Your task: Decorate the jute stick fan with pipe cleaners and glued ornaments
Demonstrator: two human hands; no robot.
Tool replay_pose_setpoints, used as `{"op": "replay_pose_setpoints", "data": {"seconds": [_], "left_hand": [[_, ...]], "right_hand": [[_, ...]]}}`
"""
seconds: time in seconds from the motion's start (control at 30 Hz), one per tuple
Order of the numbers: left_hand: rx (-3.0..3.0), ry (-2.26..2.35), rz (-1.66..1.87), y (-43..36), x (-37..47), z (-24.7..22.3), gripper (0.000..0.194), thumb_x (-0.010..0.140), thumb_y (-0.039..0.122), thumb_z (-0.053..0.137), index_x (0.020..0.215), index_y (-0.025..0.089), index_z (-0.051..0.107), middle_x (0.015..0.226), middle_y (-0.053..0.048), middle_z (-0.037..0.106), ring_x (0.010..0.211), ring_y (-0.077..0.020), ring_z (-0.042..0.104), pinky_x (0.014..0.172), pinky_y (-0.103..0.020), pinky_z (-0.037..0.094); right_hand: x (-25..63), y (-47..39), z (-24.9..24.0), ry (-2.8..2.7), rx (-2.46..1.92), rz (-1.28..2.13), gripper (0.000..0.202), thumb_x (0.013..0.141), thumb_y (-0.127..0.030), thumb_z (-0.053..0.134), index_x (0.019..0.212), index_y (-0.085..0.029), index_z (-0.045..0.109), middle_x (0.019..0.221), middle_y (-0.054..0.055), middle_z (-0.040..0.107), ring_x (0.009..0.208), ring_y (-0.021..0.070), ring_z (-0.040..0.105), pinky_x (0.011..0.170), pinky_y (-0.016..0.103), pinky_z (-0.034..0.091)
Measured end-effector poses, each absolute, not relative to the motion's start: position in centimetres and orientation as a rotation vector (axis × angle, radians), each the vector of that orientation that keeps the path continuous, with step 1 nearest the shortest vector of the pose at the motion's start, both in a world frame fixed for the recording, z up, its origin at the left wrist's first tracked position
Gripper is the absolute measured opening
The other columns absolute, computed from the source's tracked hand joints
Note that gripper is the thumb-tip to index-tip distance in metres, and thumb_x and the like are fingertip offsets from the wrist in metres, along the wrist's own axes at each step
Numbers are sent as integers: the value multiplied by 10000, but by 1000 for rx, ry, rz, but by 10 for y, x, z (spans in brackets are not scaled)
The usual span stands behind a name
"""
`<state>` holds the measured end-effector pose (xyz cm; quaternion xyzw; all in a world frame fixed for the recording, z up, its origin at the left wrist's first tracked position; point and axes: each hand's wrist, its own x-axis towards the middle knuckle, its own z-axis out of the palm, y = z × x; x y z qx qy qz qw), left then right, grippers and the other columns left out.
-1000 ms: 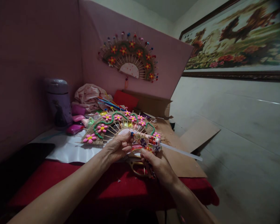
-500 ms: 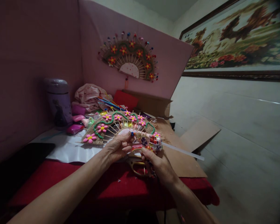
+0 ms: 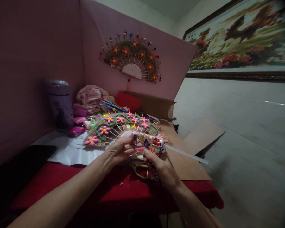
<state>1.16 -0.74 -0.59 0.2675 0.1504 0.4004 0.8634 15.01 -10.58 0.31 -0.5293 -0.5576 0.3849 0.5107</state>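
My right hand [image 3: 163, 166] is wrapped round the grip of a flower-patterned hot glue gun [image 3: 146, 141]. A long whitish glue stick [image 3: 187, 154] juts from the gun's back end. At the nozzle, my left hand [image 3: 121, 148] pinches a small dark blue ball [image 3: 135, 136] between thumb and finger; it seems to touch the tip. Just behind both hands lies a twine-wrapped fan of sticks [image 3: 99, 141] with pink clay flowers and a wavy green cord. Part of the fan is hidden by my hands. Scissors with gold handles [image 3: 139, 174] lie below the gun.
Cardboard [image 3: 187, 167] covers the table's right side, over a red cloth [image 3: 97, 193]. Pink clay packets [image 3: 77, 131], a purple bottle [image 3: 59, 104] and crumpled pink fabric [image 3: 92, 96] stand at the left and back. Another fan [image 3: 133, 57] hangs on the pink board.
Almost nothing differs. Both hands, the glue gun and the blue ball hold nearly the same place, with only a very slight shift of the glue stick.
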Motion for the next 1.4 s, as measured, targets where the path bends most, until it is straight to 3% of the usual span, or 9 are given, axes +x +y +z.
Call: {"op": "replay_pose_setpoints", "data": {"seconds": [0.13, 0.27, 0.4, 0.7, 0.87, 1.1, 1.27, 1.4], "left_hand": [[589, 273, 818, -7, 12, -7, 103, 720, 100, 654, 808, 88, 602, 585, -12, 563, 357, -17, 375, 277, -100, 275], [618, 241, 808, -8, 11, -8, 205, 691, 119, 687, 880, 95, 611, 670, -50, 623, 437, -55, 481, 296, -101, 303], [619, 241, 796, -8, 11, -7, 189, 683, 113, 692, 853, 82, 615, 638, -43, 614, 389, -32, 430, 285, -100, 282], [593, 311, 812, -10, 11, -2, 230, 651, 84, 712, 853, 95, 603, 688, -62, 619, 493, -93, 556, 277, -101, 268], [570, 347, 821, -9, 11, -4, 207, 653, 83, 713, 817, 114, 589, 635, -28, 571, 502, -90, 555, 281, -95, 249], [574, 346, 821, -11, 11, -1, 204, 660, 69, 698, 830, 103, 591, 678, -48, 589, 510, -95, 551, 283, -99, 268], [582, 312, 821, -8, 11, -2, 76, 717, 71, 641, 727, 94, 570, 568, -14, 508, 389, -30, 387, 279, -95, 230], [557, 345, 831, -9, 11, -2, 98, 752, 73, 599, 677, 105, 546, 571, -22, 487, 411, -42, 391, 284, -100, 227]], "right_hand": [[150, -105, 4, -1354, -1260, 889, 319, 815, -441, 534, 712, -145, 592, 628, -1, 548, 559, 95, 473, 519, 222, 380], [150, -104, 5, -1370, -1259, 888, 309, 821, -438, 526, 728, -150, 591, 626, -8, 547, 556, 97, 470, 522, 227, 374], [150, -103, 6, -1372, -1230, 866, 283, 815, -419, 542, 720, -157, 590, 655, -3, 568, 615, 116, 506, 586, 242, 409], [148, -103, 8, -1343, -1182, 885, 243, 808, -389, 560, 781, -157, 625, 676, 9, 586, 628, 128, 521, 602, 248, 439], [151, -102, 8, -1260, -1255, 996, 316, 792, -469, 552, 773, -158, 604, 623, 1, 548, 463, 97, 464, 367, 201, 343], [151, -105, 10, -1326, -1193, 928, 259, 798, -404, 572, 728, -158, 615, 637, -5, 573, 570, 100, 506, 529, 215, 423], [155, -110, 15, -1175, -1177, 1054, 323, 761, -467, 589, 766, -145, 615, 565, -21, 523, 407, 67, 421, 349, 185, 328], [184, -106, 21, -1067, -1141, 959, 358, 728, -481, 609, 823, -136, 598, 583, -12, 522, 407, 70, 421, 320, 175, 319]]}}
